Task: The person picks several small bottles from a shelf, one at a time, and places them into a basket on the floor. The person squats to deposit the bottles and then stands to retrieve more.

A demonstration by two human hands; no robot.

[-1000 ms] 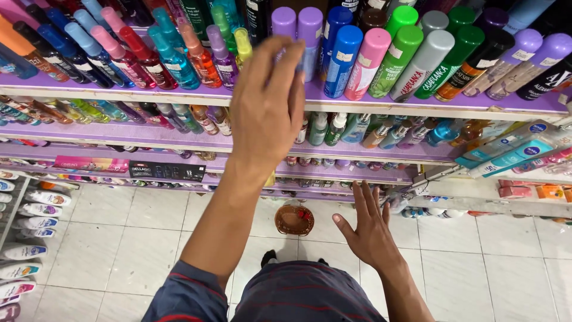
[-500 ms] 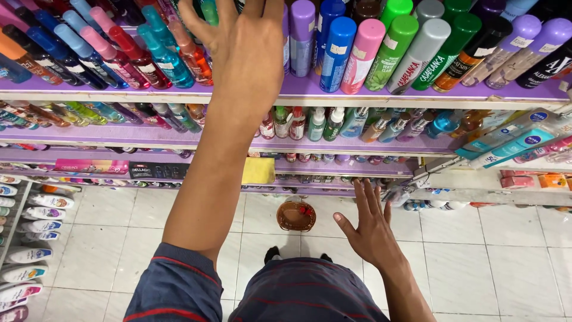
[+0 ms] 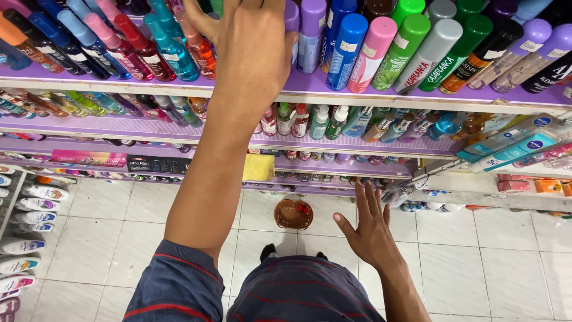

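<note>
Shelves of spray cans fill the upper half of the view. On the top purple shelf [image 3: 381, 98] the left hand [image 3: 250, 48] reaches up at 12 o'clock among the cans, its back toward the camera and its fingers curled over the caps; the fingertips are hidden past the top edge, so I cannot tell whether they grip anything. A purple can [image 3: 311, 33] stands just beside that hand at 3 o'clock, and part of another purple cap shows touching its knuckles. Next along at 3 o'clock stand a blue can [image 3: 345, 50], a pink can [image 3: 369, 53] and a green can [image 3: 400, 50], all tilted back. At 9 o'clock of the hand lean a teal bottle [image 3: 173, 45] and a red bottle [image 3: 137, 45]. The right hand [image 3: 366, 229] hangs low at 5 o'clock, fingers spread wide, palm down, holding nothing, near the edge of the lowest shelf. Down on the white tiled floor [image 3: 476, 268], a small brown basket [image 3: 293, 213] sits at 9 o'clock of the right hand, well apart from the cans above. A yellow tag [image 3: 258, 167] hangs on the third shelf, beside the left forearm.
</note>
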